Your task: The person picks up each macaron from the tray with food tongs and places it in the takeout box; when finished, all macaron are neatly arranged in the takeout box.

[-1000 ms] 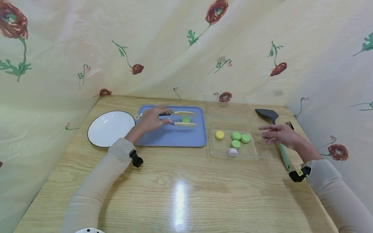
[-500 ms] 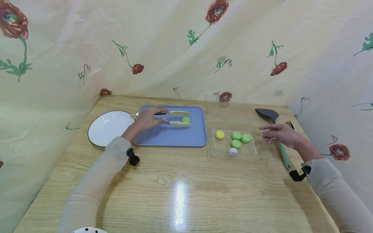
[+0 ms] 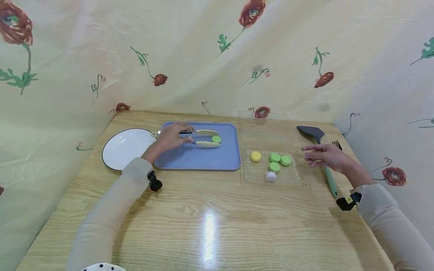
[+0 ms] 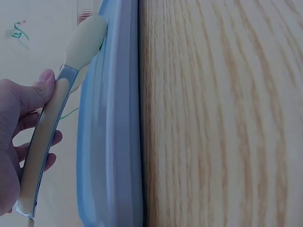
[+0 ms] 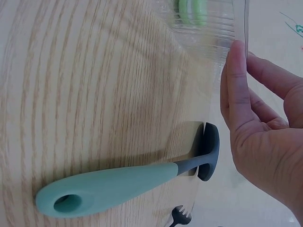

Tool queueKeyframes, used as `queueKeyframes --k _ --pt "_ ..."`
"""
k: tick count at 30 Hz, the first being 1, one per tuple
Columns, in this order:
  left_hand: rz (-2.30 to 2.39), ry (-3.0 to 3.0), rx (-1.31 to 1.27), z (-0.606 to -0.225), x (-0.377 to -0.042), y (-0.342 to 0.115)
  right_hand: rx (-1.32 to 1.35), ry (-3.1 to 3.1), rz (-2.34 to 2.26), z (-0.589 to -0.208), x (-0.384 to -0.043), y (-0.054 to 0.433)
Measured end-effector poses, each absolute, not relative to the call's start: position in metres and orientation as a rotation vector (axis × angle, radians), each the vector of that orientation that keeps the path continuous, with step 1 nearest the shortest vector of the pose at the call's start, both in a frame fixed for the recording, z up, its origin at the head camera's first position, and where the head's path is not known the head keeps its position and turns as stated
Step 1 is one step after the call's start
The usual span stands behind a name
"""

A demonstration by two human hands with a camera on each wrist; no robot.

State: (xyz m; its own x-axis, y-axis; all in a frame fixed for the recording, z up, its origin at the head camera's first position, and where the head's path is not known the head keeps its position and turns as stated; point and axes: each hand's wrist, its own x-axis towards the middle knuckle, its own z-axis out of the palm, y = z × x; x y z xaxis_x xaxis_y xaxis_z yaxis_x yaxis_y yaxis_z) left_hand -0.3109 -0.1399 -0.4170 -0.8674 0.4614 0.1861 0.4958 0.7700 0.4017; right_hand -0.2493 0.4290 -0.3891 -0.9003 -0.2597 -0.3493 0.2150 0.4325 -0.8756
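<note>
My left hand [image 3: 171, 137] grips a pair of tongs [image 4: 45, 127] with cream-coloured tips over the blue tray [image 3: 200, 160]. A green macaron [image 3: 216, 139] sits on the tray between the tong tips; whether both tips touch it I cannot tell. In the left wrist view, thumb and fingers lie along the tongs' arms. My right hand [image 3: 327, 157] is held with fingers extended beside the clear plastic box [image 3: 249, 177]. Its fingertips are near the box's edge in the right wrist view; contact is unclear. Inside the box are several green macarons [image 3: 275, 157], a yellow macaron [image 3: 255, 156] and a pale macaron [image 3: 270, 176].
A white plate [image 3: 127, 148] with a dark rim stands left of the tray. Under and behind my right hand lie a spatula [image 5: 113, 187] with a green handle and a dark fork [image 5: 181, 216]. A patterned sheet [image 3: 190, 56] hangs behind the wooden table [image 3: 169, 226].
My left hand has drawn the tongs slightly to the left. Their tips have come closer together around the green macaron on the tray. My right hand has barely moved.
</note>
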Motion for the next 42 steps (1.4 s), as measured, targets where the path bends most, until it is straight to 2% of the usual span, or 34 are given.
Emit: queueKeyframes --k 42 --pt "-0.747 -2.904 -0.773 -0.4146 -0.3101 -0.1379 -0.051 2.29 -1.415 -0.3905 -0.2499 0.4294"
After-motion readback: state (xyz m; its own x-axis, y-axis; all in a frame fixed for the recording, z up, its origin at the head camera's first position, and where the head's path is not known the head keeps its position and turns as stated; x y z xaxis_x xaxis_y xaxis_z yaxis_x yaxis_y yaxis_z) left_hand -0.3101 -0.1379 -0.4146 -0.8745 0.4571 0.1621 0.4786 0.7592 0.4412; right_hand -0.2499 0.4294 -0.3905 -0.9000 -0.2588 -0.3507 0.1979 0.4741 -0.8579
